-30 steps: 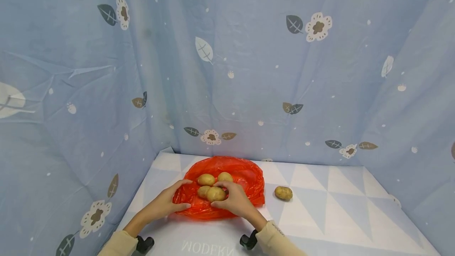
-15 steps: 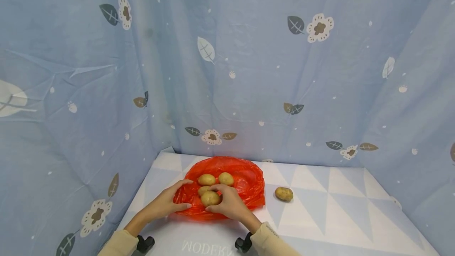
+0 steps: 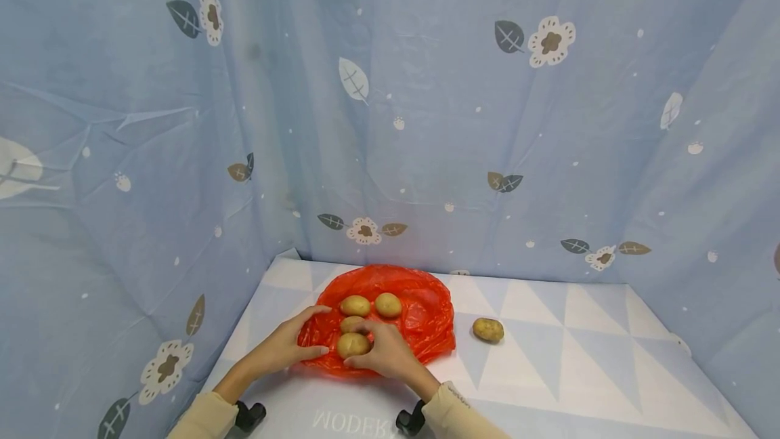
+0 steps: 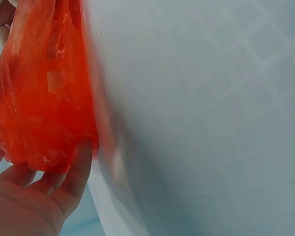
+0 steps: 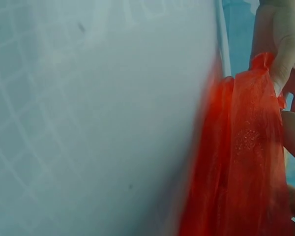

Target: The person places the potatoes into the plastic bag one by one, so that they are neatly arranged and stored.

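Note:
A thin red plastic bag (image 3: 426, 320) lies spread open on the table, its rim rolled out around several yellow potatoes. At the bag's left edge my left hand (image 3: 285, 346) holds the plastic, thumb in front and fingers behind; the left wrist view shows that hand (image 4: 37, 201) around the bag's side. My right hand (image 3: 388, 352) grips a potato (image 3: 353, 345) between thumb and fingers at the front of the bag. Just behind it is another potato (image 3: 351, 324), with two more potatoes (image 3: 355, 306) farther back. In the right wrist view, red plastic (image 5: 246, 162) hides the held potato.
A single loose potato (image 3: 488, 330) lies on the table to the right of the bag. The table cover (image 3: 591, 364) has a pale triangle pattern. Blue flowered curtains (image 3: 451, 120) close off the back and both sides.
My right hand has moved left inside the bag, carrying the gripped potato toward my left hand. The left hand keeps its place on the bag's edge.

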`<act>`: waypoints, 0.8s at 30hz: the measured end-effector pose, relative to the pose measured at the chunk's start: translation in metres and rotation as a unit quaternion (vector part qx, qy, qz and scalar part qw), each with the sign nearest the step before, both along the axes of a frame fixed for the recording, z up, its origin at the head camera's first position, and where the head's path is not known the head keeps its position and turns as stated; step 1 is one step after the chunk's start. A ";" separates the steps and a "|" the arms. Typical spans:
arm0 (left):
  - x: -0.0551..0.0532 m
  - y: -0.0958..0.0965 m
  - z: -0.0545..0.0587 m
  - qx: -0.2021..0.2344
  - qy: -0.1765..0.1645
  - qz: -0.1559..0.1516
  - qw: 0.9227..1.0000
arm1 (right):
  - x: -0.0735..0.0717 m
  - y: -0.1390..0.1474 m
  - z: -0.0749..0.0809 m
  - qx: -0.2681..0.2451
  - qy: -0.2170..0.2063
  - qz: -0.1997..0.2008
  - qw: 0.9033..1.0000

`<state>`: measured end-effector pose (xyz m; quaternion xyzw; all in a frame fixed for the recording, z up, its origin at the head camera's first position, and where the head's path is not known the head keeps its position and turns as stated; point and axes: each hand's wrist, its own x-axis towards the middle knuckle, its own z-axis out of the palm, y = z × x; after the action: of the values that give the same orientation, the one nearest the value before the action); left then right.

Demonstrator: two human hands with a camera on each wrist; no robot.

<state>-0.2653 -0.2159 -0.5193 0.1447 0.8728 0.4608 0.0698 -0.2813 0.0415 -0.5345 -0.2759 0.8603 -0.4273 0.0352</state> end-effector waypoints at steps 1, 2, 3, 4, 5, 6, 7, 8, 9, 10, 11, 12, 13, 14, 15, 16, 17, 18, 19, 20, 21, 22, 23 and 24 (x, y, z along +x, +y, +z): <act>0.000 0.000 0.000 0.001 0.000 0.000 1.000 | 0.000 0.000 0.000 0.001 -0.005 -0.003 1.000; 0.000 0.000 0.000 0.001 0.000 0.000 1.000 | 0.000 -0.001 -0.001 0.003 -0.006 -0.005 1.000; 0.000 0.000 0.000 0.000 0.000 0.000 1.000 | 0.000 -0.002 -0.001 0.002 -0.007 -0.005 1.000; 0.000 0.000 0.000 -0.001 0.001 0.000 1.000 | 0.000 -0.002 -0.001 0.003 -0.008 -0.007 1.000; 0.000 0.000 0.001 -0.001 0.001 0.001 1.000 | 0.000 -0.003 -0.001 0.003 -0.010 -0.009 1.000; 0.001 0.000 0.001 -0.002 0.001 0.001 1.000 | 0.001 -0.004 -0.002 0.004 -0.011 -0.011 1.000; 0.001 0.000 0.001 -0.003 0.001 0.002 1.000 | 0.001 -0.005 -0.002 0.004 -0.012 -0.012 1.000; 0.001 0.000 0.002 -0.005 0.002 0.002 1.000 | 0.001 -0.005 -0.002 0.005 -0.013 -0.013 1.000; 0.001 0.000 0.002 -0.005 0.002 0.001 1.000 | 0.001 -0.006 -0.002 0.006 -0.015 -0.015 1.000; 0.001 0.000 0.002 -0.005 0.002 0.001 1.000 | 0.002 -0.007 -0.002 0.008 -0.017 -0.017 1.000; 0.001 0.000 0.003 -0.006 0.003 0.000 1.000 | 0.002 -0.007 -0.002 0.010 -0.016 -0.018 1.000; 0.001 0.000 0.003 -0.006 0.003 -0.001 1.000 | 0.002 -0.007 -0.002 0.012 -0.016 -0.020 1.000; 0.001 0.000 0.004 -0.005 0.004 -0.002 1.000 | 0.003 -0.008 -0.001 0.014 -0.014 -0.021 1.000; 0.001 0.000 0.004 -0.005 0.004 -0.003 1.000 | 0.003 -0.008 -0.001 0.017 -0.012 -0.022 1.000; 0.002 0.000 0.004 -0.005 0.004 -0.003 1.000 | 0.003 -0.008 -0.001 0.020 -0.010 -0.023 0.999; 0.002 0.000 0.005 -0.005 0.004 -0.002 1.000 | 0.003 -0.008 -0.001 0.023 -0.006 -0.024 0.999; 0.002 0.001 0.005 -0.006 0.004 -0.002 1.000 | 0.003 -0.008 -0.001 0.027 -0.001 -0.026 0.999; 0.002 0.001 0.005 -0.006 0.004 -0.001 1.000 | 0.003 -0.009 -0.001 0.030 0.005 -0.028 0.999; 0.002 0.001 0.006 -0.007 0.004 0.000 1.000 | 0.002 -0.009 -0.001 0.034 0.013 -0.029 0.999; 0.003 0.001 0.006 -0.007 0.003 0.001 1.000 | 0.003 -0.009 -0.001 0.037 0.021 -0.031 0.999; 0.003 0.002 0.006 -0.007 0.002 0.002 1.000 | 0.003 -0.009 -0.001 0.039 0.028 -0.034 0.998; 0.003 0.002 0.006 -0.007 0.001 0.002 1.000 | 0.003 -0.009 -0.002 0.041 0.038 -0.036 0.998; 0.003 0.002 0.006 -0.006 0.001 0.002 1.000 | 0.003 -0.008 -0.002 0.044 0.046 -0.040 0.997; 0.003 0.002 0.006 -0.006 0.000 0.002 1.000 | 0.003 -0.008 -0.002 0.047 0.054 -0.043 0.997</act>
<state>-0.2624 -0.2144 -0.5136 0.1428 0.8760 0.4554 0.0694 -0.2785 0.0335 -0.5369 -0.2589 0.8910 -0.3725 -0.0169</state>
